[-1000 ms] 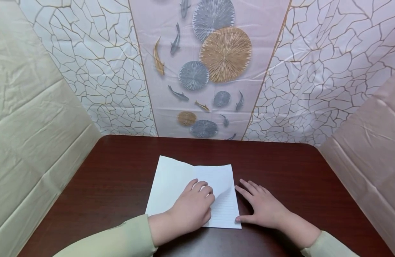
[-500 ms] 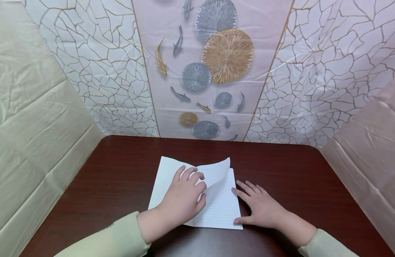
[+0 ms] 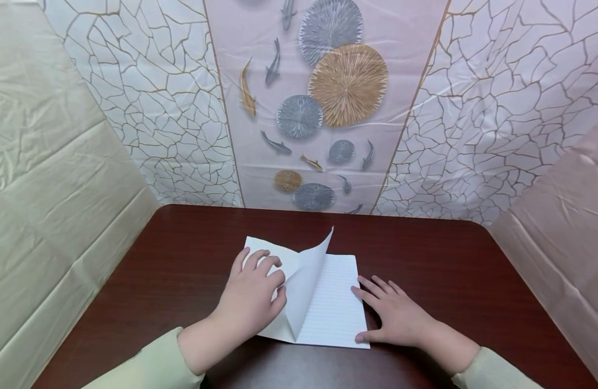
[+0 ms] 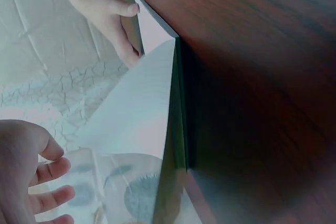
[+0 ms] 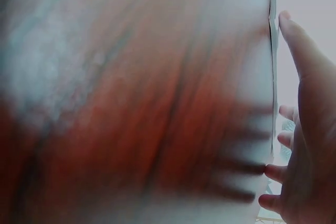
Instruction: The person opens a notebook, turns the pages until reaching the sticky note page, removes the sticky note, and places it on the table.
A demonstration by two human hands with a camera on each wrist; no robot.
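Observation:
A notebook [image 3: 335, 302] lies spread on the table, its right-hand page ruled with lines. One leaf [image 3: 306, 286] stands raised and curved near the fold, its upper corner pointing up. Over the left-hand page is my left hand [image 3: 250, 297], fingers loosely bent, thumb beside the raised leaf. In the left wrist view a gap shows between the left hand [image 4: 31, 177] and the lifted leaf [image 4: 136, 108]. My right hand [image 3: 398, 316] is spread at the notebook's right edge, with thumb and index fingertip on the page margin.
The dark reddish-brown table [image 3: 196, 254] carries the notebook near its front. Behind it hangs a patterned cloth [image 3: 308, 135] with fish and round shapes. Pale cloth walls [image 3: 70, 243] close off both sides.
My left hand has moved left across the notebook, and the leaf has risen from the right page toward the fold, baring the lined page below. The right hand has stayed almost in place.

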